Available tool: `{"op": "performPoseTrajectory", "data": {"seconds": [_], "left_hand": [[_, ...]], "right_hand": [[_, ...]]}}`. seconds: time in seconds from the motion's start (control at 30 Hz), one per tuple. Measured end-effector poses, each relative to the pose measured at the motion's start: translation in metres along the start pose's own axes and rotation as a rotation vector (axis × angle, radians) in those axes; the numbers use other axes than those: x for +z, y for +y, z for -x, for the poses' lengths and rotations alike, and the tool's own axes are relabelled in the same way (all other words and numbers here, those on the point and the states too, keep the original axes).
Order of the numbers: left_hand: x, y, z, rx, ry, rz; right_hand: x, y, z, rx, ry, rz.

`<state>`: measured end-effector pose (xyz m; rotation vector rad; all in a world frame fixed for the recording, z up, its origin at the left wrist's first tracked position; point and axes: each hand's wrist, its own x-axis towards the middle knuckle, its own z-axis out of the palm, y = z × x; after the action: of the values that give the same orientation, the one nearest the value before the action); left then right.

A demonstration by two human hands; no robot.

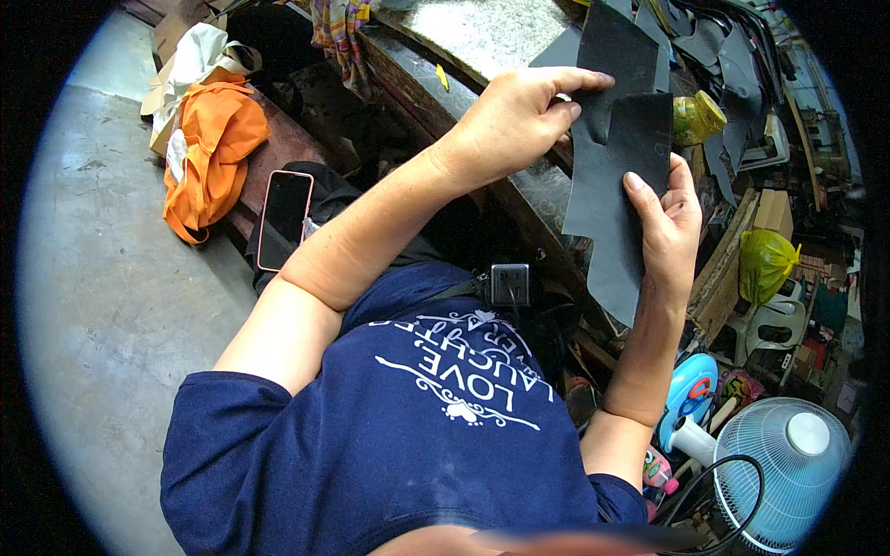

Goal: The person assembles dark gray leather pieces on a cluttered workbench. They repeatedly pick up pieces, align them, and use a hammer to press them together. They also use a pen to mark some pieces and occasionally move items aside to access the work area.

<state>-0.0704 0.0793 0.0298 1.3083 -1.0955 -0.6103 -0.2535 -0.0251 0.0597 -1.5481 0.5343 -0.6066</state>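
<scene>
Two dark, leather-like cut pieces are in front of me, over the worktable at the upper right. My right hand [672, 218] grips the near black piece [616, 185] by its right edge, thumb on top and fingers behind. This piece hangs down toward my lap, with a notched lower left edge. The far dark piece [621, 42] lies partly behind it. My left hand [519, 120] is at the left edges of both, its index finger stretched over the far piece and its thumb against the near one. Its other fingers are curled and partly hidden.
The worktable [464, 28] has a yellow scrap [442, 78] on it. A yellowish jar [697, 119] stands right of the pieces, near grey offcuts [709, 46]. A phone [286, 221] and orange cloth [218, 139] lie left; a fan [783, 473] stands lower right.
</scene>
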Motion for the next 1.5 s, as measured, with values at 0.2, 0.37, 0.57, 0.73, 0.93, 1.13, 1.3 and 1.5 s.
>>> {"op": "performPoseTrajectory", "data": {"seconds": [0.2, 0.37, 0.57, 0.73, 0.93, 1.13, 1.3, 1.5], "left_hand": [[0.001, 0.001, 0.000, -0.001, 0.010, 0.048], [-0.002, 0.003, 0.002, -0.062, -0.040, 0.043], [-0.006, 0.009, 0.006, -0.021, -0.127, 0.115], [-0.006, 0.020, 0.010, -0.066, -0.114, 0.081], [0.001, 0.025, 0.012, -0.001, -0.098, 0.082], [0.002, 0.021, 0.012, -0.001, -0.102, 0.217], [0.003, 0.018, 0.012, 0.021, -0.108, 0.257], [0.001, 0.017, 0.013, 0.003, -0.142, 0.297]], "right_hand": [[0.001, 0.002, 0.000, 0.030, 0.015, 0.010], [0.002, 0.003, 0.001, 0.016, 0.020, 0.015], [0.007, 0.008, 0.005, -0.036, 0.015, -0.003], [0.007, 0.005, 0.008, -0.013, 0.051, 0.032], [0.003, 0.004, 0.001, -0.113, 0.063, -0.085], [0.003, 0.005, -0.004, -0.046, 0.020, -0.156], [0.002, 0.006, -0.007, 0.001, 0.018, -0.170], [0.002, 0.005, -0.007, -0.007, 0.005, -0.149]]}}
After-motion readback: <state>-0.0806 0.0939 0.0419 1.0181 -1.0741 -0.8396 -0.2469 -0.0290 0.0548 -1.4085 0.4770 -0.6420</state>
